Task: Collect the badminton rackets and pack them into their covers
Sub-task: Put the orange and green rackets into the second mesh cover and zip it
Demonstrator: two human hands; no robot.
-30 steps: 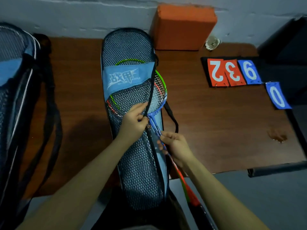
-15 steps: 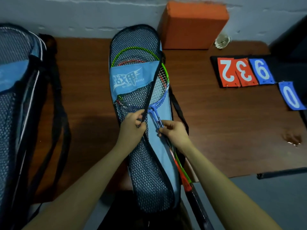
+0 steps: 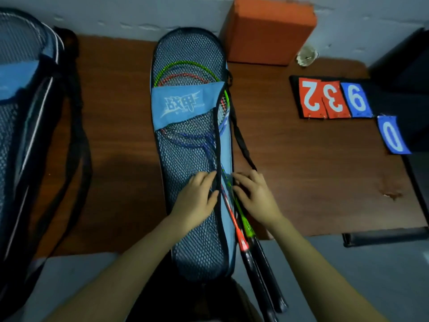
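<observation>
Nearest the camera, two bare forearms reach in from the bottom edge. Black racket grips [image 3: 260, 275] stick out past the near edge of the table [image 3: 116, 140], hanging over the grey floor.

Left hand [image 3: 197, 198] lies on the mesh face of the racket cover [image 3: 192, 228], fingers loosely spread, thumb hooked at the black edge binding of the open flap; whether it pinches the binding I cannot tell. Right hand [image 3: 253, 196] sits just beside it, across the opening, fingers bent down onto the racket shafts and the blue inner lining. The hands are close together but not touching, the open seam between them.

Between the hands run three shafts: an orange-red shaft [image 3: 234, 219], a green shaft [image 3: 243, 217] beside it, and a blue shaft [image 3: 209, 147] seen under the mesh. The heads are inside the cover: green frame [image 3: 185, 65] and red frame [image 3: 183, 76] show through the mesh near the far end, above a light blue logo panel [image 3: 185, 103]. A black carry strap [image 3: 241, 140] trails off the cover's right side.

Left, a second mesh cover [image 3: 21, 112] with dark straps lies partly out of frame.

Right, red and blue score cards [image 3: 334, 98] reading 2, 3, 9 and 0 lie flat.

Far edge: an orange block [image 3: 267, 31] against the wall, a shuttlecock [image 3: 307, 58] beside it.
</observation>
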